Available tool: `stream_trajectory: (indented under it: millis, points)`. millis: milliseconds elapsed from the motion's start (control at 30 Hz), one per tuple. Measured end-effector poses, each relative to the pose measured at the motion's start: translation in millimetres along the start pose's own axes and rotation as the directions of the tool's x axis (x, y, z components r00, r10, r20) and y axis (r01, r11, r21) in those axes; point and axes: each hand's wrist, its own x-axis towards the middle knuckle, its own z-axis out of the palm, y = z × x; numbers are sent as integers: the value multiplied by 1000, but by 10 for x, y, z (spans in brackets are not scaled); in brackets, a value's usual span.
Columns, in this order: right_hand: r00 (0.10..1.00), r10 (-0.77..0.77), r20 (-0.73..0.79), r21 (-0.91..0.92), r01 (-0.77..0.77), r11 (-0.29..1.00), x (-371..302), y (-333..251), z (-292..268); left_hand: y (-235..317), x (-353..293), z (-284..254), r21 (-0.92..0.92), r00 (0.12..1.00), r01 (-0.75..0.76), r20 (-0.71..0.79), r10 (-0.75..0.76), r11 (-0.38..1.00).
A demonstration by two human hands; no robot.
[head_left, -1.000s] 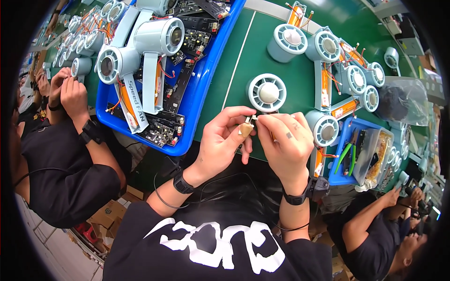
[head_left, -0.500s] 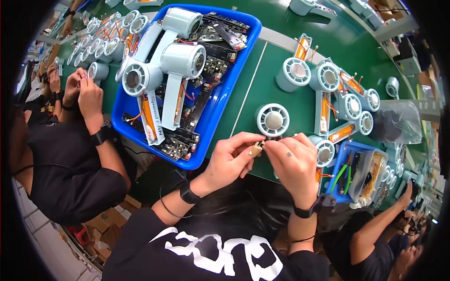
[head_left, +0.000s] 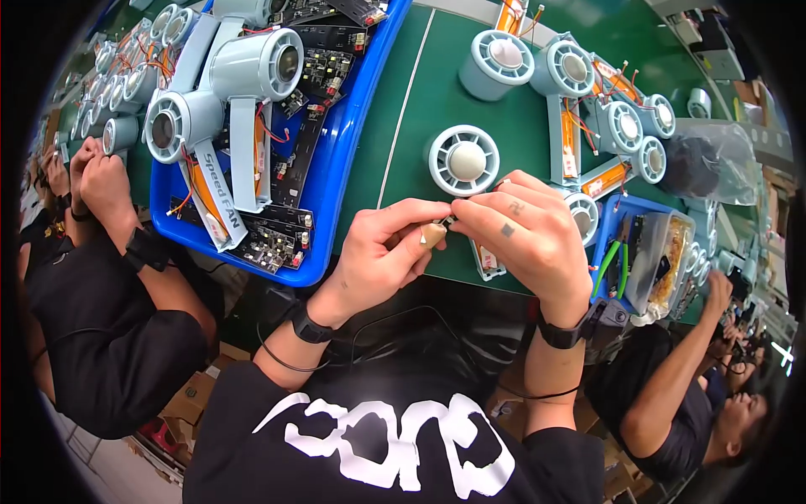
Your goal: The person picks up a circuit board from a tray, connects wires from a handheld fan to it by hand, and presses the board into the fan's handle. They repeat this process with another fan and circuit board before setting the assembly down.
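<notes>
My left hand (head_left: pixel 382 252) and my right hand (head_left: pixel 533 239) meet fingertip to fingertip near the table's front edge. Both are closed in a pinch around a tiny part (head_left: pixel 447 222), mostly hidden by the fingers, whose kind I cannot make out. The left thumb has a tan covering at its tip. Just beyond the fingers lies a pale blue handheld fan (head_left: pixel 464 160), its round slotted head facing up. Below my right hand shows a handle end (head_left: pixel 489 262) with an orange strip inside; my fingers cover the stretch between it and the fan head.
A blue tray (head_left: pixel 323 239) on the left holds fans and black circuit boards. More fans (head_left: pixel 621 124) with orange strips and loose wires lie on the right. Beside them stands a blue bin (head_left: pixel 606 286) with green-handled pliers (head_left: pixel 606 267). Co-workers sit on both sides.
The whole view has shifted, with the tray and fans now higher and mostly further left. My hands still pinch together, the right one turned to show more of its back; the handle end now shows.
</notes>
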Motion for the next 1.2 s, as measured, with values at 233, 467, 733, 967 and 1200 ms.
stream_trajectory:
  millis: [233,467,733,967,1200]
  points:
    - [995,-11,99,19,10,1000,33,-42,-2,19,-55,-39,89,1000,-7,29,4,996]
    - [919,219,-329,-144,-278,950,-322,-640,44,153,-148,187,-44,991,68,-109,-73,997]
    - [731,575,-368,91,-587,805,-558,-1166,378,264,-237,386,117,994,69,-93,-58,991]
    - [848,465,-255,-141,-508,849,-549,-1339,106,798,-170,491,829,918,-324,159,363,456]
    - [707,609,-359,43,-639,768,-519,-1635,-65,787,-252,398,618,845,-503,206,493,604]
